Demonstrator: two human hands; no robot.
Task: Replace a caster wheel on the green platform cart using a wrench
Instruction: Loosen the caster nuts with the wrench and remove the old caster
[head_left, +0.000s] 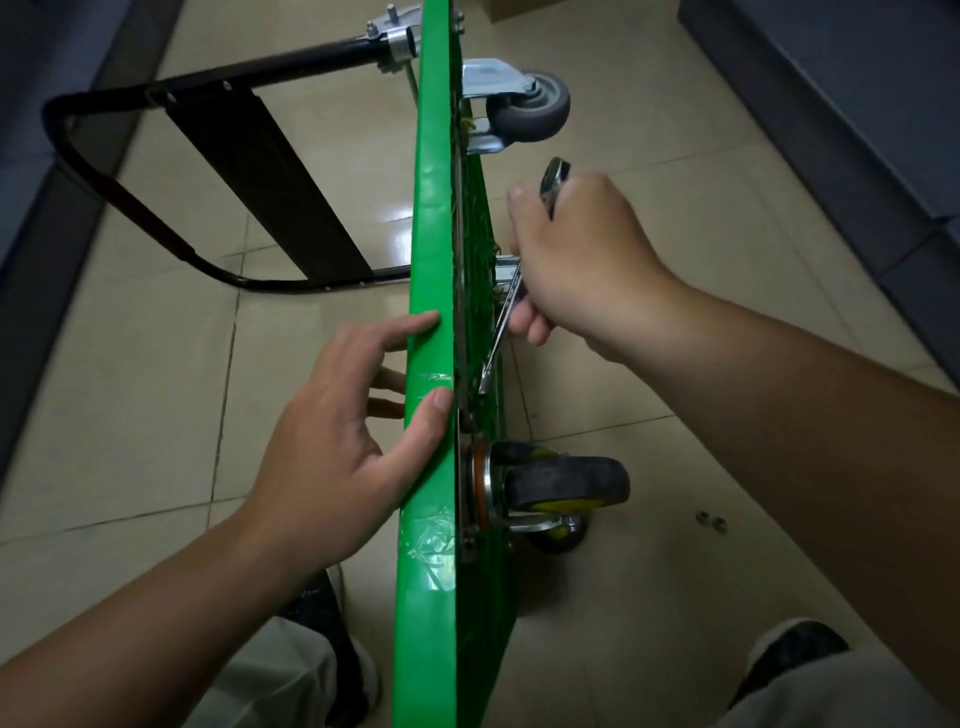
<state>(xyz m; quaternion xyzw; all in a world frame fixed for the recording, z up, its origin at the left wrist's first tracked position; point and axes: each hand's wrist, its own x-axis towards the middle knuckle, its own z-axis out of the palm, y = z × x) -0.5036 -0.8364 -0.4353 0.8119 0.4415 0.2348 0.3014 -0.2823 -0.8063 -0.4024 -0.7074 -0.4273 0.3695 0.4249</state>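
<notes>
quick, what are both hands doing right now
Left hand: open, fingers and thumb braced on the edge of the green platform cart.
Right hand: closed around a wrench.

You've got one green platform cart (427, 260) tipped on its edge, with one black folding handle (218, 156) out to its left. Count three caster wheels showing on the underside: one grey wheel (535, 106) at the far end, one black wheel (569, 483) near you, and one more wheel (563, 535) peeking out just beneath it. One wrench (511, 306), and two hands on the job, your left hand (337, 447) and your right hand (582, 265). Two small nuts (710, 521) lie on the floor tiles. Two shoes (795, 654) down below.
</notes>
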